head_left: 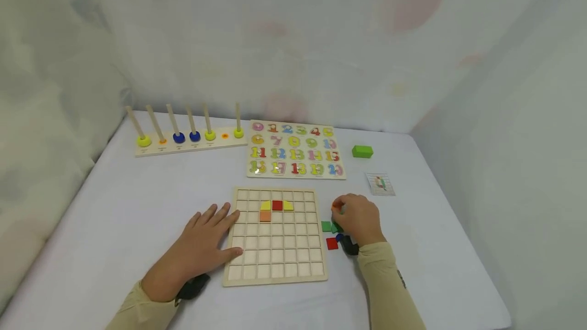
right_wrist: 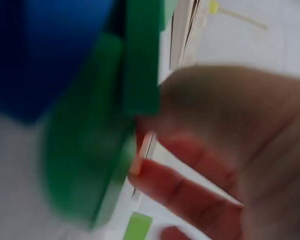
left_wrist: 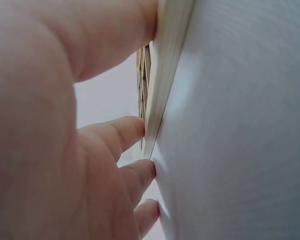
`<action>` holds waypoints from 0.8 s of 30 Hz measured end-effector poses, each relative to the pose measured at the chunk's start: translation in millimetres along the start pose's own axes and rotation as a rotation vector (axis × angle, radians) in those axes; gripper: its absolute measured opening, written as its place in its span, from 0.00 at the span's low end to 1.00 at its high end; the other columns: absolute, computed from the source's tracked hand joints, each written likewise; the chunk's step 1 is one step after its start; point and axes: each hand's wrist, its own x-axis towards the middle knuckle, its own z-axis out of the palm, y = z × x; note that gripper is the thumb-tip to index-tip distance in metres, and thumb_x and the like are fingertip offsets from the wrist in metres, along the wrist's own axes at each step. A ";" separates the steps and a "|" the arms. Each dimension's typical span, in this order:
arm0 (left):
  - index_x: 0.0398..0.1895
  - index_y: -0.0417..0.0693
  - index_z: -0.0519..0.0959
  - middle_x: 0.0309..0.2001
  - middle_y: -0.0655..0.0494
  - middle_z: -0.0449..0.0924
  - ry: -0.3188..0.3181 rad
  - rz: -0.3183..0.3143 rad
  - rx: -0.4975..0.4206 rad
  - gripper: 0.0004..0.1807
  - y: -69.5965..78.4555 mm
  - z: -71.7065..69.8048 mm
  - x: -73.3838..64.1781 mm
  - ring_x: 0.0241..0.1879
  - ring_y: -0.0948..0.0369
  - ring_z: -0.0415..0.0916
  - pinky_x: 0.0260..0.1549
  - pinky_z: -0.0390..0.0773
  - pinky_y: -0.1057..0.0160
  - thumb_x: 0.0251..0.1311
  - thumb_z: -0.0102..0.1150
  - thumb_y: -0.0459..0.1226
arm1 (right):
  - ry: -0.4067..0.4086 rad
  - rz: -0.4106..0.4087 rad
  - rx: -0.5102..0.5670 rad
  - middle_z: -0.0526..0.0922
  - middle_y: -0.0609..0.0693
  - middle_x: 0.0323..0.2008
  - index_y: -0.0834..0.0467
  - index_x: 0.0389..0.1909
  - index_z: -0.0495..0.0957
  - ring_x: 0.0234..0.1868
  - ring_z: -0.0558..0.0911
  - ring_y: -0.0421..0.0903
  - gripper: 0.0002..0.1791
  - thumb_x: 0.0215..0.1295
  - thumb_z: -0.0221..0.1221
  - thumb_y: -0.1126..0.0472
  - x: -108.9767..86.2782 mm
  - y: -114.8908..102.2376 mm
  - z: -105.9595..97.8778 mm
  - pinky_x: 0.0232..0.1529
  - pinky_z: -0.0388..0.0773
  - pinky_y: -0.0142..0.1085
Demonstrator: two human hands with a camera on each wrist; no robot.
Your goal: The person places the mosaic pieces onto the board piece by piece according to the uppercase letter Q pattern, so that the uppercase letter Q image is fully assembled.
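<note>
A wooden grid board (head_left: 277, 283) lies flat on the table. On it sit a red square tile (head_left: 277, 205), two yellow rounded tiles, such as the left one (head_left: 266, 206), and an orange square tile (head_left: 265, 216). My left hand (head_left: 202, 243) rests with spread fingers at the board's left edge, thumb and a fingertip touching it. Right of the board, my right hand (head_left: 362, 220) pinches a small orange tile (right_wrist: 136, 166), mostly hidden by the fingers. Beside that hand lie a green square (head_left: 326, 226), a red square (head_left: 332, 243), a blue piece (head_left: 339, 237) and dark green pieces (right_wrist: 142, 60).
Behind the board lie a number puzzle (head_left: 295, 177) and a peg stand (head_left: 192, 148) with coloured rings. A green block (head_left: 362, 152) and a small picture card (head_left: 380, 184) are on the right. White curtains surround the table.
</note>
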 end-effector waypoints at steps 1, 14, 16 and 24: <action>0.82 0.45 0.66 0.82 0.37 0.57 -0.003 0.003 0.004 0.52 1.2 -0.6 0.5 0.80 0.32 0.50 0.72 0.50 0.24 0.64 0.66 0.66 | 0.043 -0.041 0.002 0.90 0.44 0.34 0.51 0.33 0.91 0.29 0.79 0.44 0.02 0.60 0.74 0.57 -1.2 -3.6 -1.7 0.22 0.73 0.36; 0.83 0.48 0.65 0.83 0.40 0.56 -0.029 0.012 0.007 0.51 8.6 -4.1 7.0 0.81 0.35 0.49 0.74 0.49 0.27 0.65 0.66 0.65 | -0.133 -0.526 -0.042 0.90 0.36 0.35 0.45 0.33 0.93 0.36 0.83 0.40 0.05 0.66 0.75 0.49 -8.9 -128.9 9.8 0.37 0.81 0.33; 0.83 0.47 0.65 0.83 0.40 0.56 -0.028 0.009 0.009 0.50 8.8 -4.7 6.0 0.81 0.35 0.49 0.74 0.49 0.27 0.65 0.66 0.64 | -0.152 -0.544 -0.056 0.89 0.37 0.36 0.45 0.33 0.94 0.37 0.83 0.40 0.04 0.66 0.76 0.50 -8.1 -135.6 13.0 0.39 0.81 0.33; 0.83 0.47 0.65 0.83 0.40 0.55 -0.037 -0.029 0.013 0.51 6.2 -6.9 -2.2 0.81 0.34 0.48 0.74 0.49 0.27 0.65 0.67 0.64 | -0.300 -0.505 0.082 0.89 0.42 0.51 0.48 0.52 0.92 0.52 0.86 0.45 0.11 0.76 0.66 0.52 -10.6 -124.1 4.1 0.52 0.84 0.42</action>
